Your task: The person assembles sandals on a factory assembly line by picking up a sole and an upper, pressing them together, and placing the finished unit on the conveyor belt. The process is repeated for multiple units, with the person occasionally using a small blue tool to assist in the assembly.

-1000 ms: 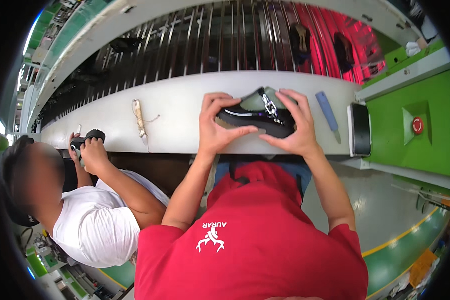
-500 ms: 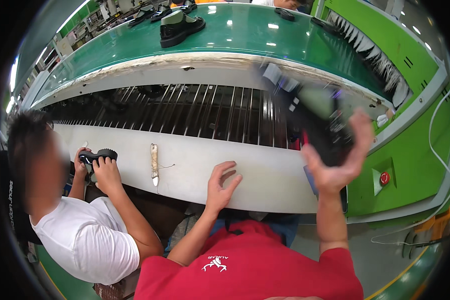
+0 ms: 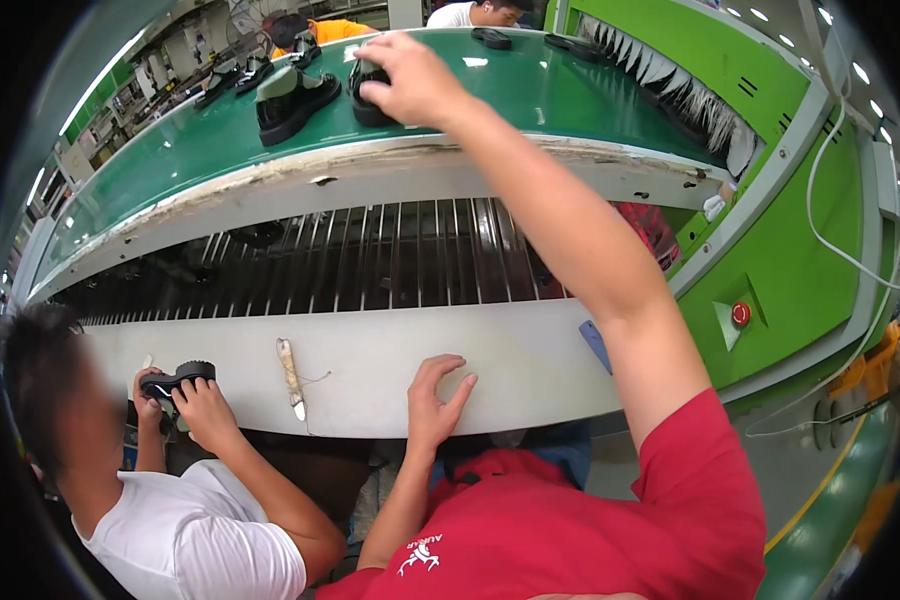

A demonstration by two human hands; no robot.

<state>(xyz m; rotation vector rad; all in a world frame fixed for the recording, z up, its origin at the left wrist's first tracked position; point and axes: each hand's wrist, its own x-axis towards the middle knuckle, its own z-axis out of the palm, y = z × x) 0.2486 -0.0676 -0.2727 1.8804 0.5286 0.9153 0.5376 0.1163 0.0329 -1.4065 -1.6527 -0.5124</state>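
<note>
My right hand [image 3: 410, 80] reaches far up onto the green conveyor belt [image 3: 530, 90] and grips a black shoe [image 3: 370, 105] standing on it. Just to its left on the belt sits another black shoe [image 3: 292, 100]. My left hand [image 3: 435, 395] lies flat with fingers spread on the white work ledge [image 3: 370, 365], holding nothing.
A co-worker in a white shirt [image 3: 190, 540] sits at my left, hands on a black shoe sole [image 3: 175, 380]. A small brush-like tool [image 3: 290, 370] and a blue tool [image 3: 595, 345] lie on the ledge. A slatted rack [image 3: 370, 260] runs below the belt. More shoes [image 3: 225, 80] sit farther along.
My right hand has carried the black shoe from above the ledge up to the green belt and set it down beside the other shoe. My left hand stays on the ledge.
</note>
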